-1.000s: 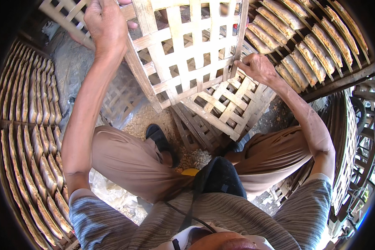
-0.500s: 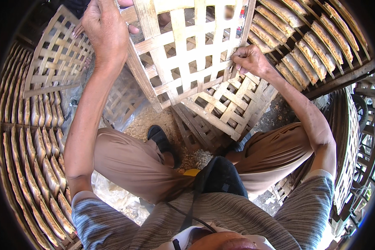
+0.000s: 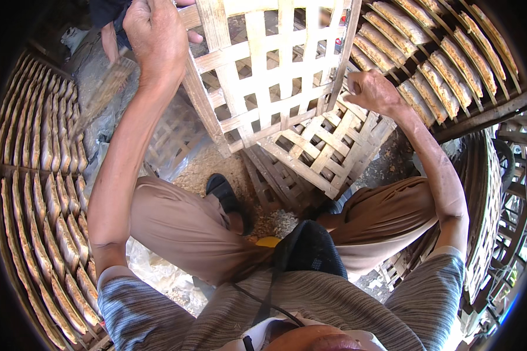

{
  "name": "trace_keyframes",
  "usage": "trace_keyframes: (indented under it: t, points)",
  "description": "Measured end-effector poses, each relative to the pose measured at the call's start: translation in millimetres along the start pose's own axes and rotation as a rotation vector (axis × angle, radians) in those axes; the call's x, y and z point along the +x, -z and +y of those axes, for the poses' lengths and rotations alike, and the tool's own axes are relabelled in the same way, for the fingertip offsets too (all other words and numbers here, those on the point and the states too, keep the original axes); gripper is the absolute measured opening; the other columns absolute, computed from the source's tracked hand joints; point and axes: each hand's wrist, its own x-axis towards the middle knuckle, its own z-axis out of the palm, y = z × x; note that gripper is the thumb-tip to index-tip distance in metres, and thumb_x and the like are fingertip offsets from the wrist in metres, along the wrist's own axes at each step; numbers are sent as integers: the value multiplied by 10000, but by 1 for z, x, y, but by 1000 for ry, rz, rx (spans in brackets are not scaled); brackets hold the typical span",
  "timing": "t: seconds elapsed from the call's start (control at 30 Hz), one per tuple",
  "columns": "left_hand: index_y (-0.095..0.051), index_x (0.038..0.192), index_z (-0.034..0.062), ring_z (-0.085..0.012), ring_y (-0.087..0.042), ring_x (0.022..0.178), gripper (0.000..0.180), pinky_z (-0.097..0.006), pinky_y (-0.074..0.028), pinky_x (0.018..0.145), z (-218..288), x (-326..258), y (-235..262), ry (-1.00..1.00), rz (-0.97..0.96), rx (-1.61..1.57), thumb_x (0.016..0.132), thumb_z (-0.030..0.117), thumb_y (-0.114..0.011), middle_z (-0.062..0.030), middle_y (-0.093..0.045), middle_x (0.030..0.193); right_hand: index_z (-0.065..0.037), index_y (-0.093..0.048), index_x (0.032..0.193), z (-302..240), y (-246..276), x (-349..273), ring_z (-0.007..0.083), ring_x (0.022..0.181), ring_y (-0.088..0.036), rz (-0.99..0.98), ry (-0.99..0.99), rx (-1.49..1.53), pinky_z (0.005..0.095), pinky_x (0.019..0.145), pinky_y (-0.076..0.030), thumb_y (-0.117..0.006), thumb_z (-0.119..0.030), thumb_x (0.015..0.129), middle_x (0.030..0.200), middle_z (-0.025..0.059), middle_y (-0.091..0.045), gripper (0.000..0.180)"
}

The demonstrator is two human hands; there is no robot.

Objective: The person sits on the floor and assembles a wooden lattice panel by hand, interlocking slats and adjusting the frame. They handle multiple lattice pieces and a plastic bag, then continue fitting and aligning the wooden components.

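Upright in front of me stands a woven bamboo lattice tray [image 3: 257, 52] with a wooden frame. My left hand [image 3: 158, 44] is closed on its upper left edge, thumb and fingers wrapped round the frame. Just off the tray's right edge is my right hand [image 3: 377, 93], its fingers curled together; whether anything small is in them is hidden. Below it, a second lattice tray [image 3: 328, 146] lies slanted between my feet and the upright one, with more frames under it.
Racks of pale slabs on slats stand at left [image 3: 44, 228] and upper right [image 3: 445, 76]. At upper left a co-worker's hand [image 3: 109, 42] is near a motion-blurred lattice tray [image 3: 102, 88]. Shavings [image 3: 202, 169] cover the floor. Stacked trays [image 3: 486, 216] lean at right.
My right hand has come off the tray's right edge and moved right. At upper left, the co-worker's tray has turned from facing me to a narrow blur. My left hand keeps its grip.
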Motion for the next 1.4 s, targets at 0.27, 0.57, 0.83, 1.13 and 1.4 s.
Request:
trace_keyframes:
  t: [0.27,0.57,0.83,1.13,1.4]
  points:
    - [-585,1046,21,-80,-606,560,365,-206,-478,363,15,-7,-13,-68,-56,-33,1144,341,-440,-13,-574,808,-66,-704,1234,3,-30,17,271,863,-774,148,199,-104,399,824,-635,-747,-171,933,1085,190,-766,321]
    - [-585,1036,25,-78,-612,536,367,-198,-474,352,13,-6,-9,-10,-29,11,1145,341,-433,-19,-590,787,-6,-771,1150,1,-35,15,235,672,-766,111,16,494,388,680,-632,-731,-139,970,1028,203,-783,228]
    - [-597,1051,16,-85,-579,486,382,-195,-441,326,20,-11,-16,-111,-40,47,1144,345,-426,-39,-604,792,-93,-750,1049,-4,-26,8,328,871,-753,241,128,-36,455,770,-612,-708,-276,981,968,142,-770,199]
    - [-607,1110,-4,-95,-587,475,386,-208,-427,311,29,-13,-18,-58,-51,12,1141,340,-436,-53,-615,788,-152,-776,1001,18,-2,3,217,681,-715,498,436,-157,350,635,-629,-703,-202,979,961,77,-767,90]
    - [-622,1123,-20,-97,-592,474,406,-219,-423,312,33,-15,-17,-52,-61,-2,1142,344,-441,-50,-621,766,-90,-674,1227,3,-17,21,179,725,-759,224,267,-768,291,567,-646,-626,-58,978,1119,109,-752,256]
